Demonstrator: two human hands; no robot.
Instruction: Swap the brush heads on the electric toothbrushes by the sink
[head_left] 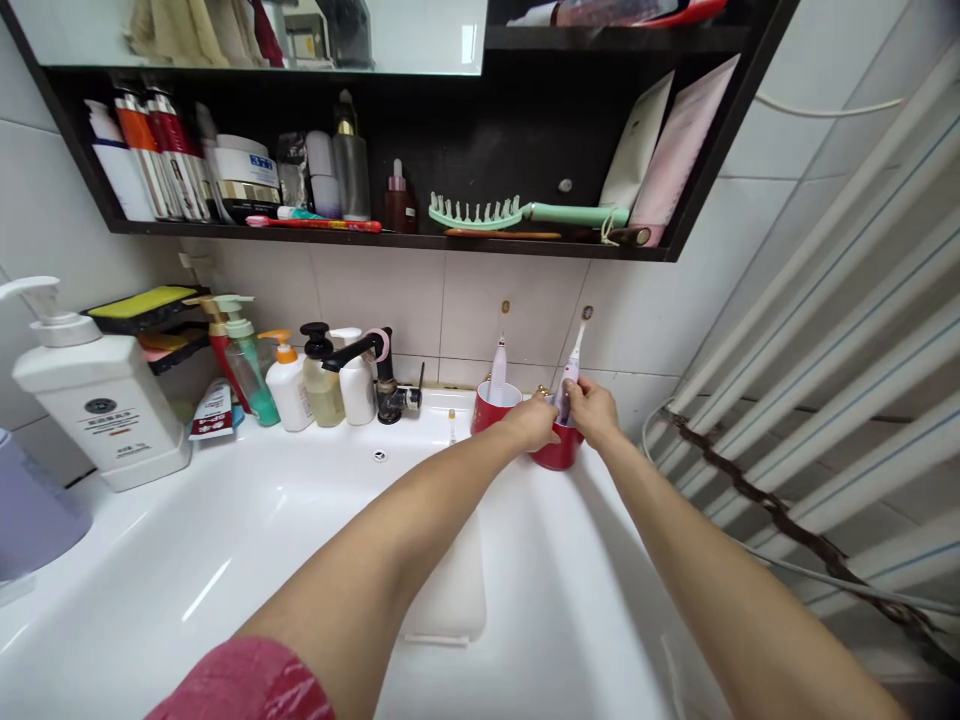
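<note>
A white-and-pink electric toothbrush [571,366] stands tilted, its head upward and its lower end down in a red cup [556,455]. My right hand [595,410] is closed around the toothbrush's handle just above the rim. At the cup's left side, my left hand [534,424] grips its edge, with its fingers partly hidden. Just left of it, a second electric toothbrush [498,370] stands in another red cup [487,414], which my left forearm partly covers. A further brush head [452,418] pokes up behind that forearm.
Under my arms lies a white sink [247,560] with a black faucet [384,375]. Pump bottles [289,385] and a large white bottle [105,400] line its left side. Above hangs a dark shelf [420,240] holding a green hairbrush [480,213]. Folded white panels [847,420] stand at right.
</note>
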